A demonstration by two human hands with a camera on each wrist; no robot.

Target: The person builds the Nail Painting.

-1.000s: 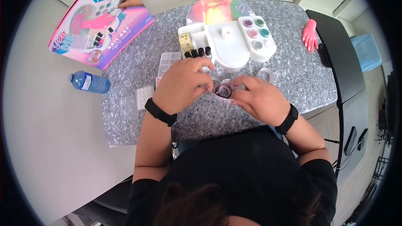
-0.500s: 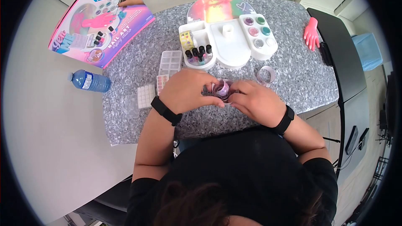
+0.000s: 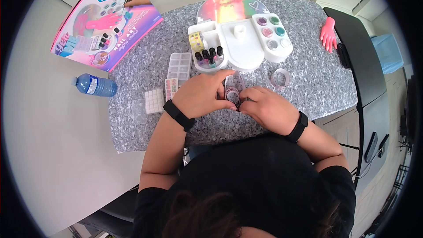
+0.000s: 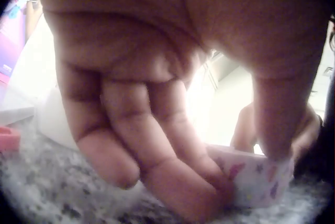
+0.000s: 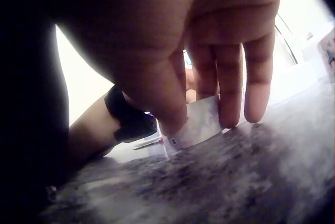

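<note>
On the speckled tabletop [image 3: 313, 90], left hand [image 3: 200, 91] and right hand [image 3: 273, 111] pinch a printed coil [image 3: 232, 95] between their fingers [image 4: 175, 185].

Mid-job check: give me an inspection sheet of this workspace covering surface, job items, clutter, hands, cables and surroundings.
Surface: speckled grey table; no spill seen.
Job items: coiled strip between the hands; pale loop apart, to their right.
Clutter: white tray with polish bottles beyond the hands; clear case left of it; pink model hand far right.
Hands: left hand holds the coiled strip; right hand pinches it.
Cables: thin pale cable, right, off the table.
Surroundings: box and water bottle left; blue bin right.
</note>
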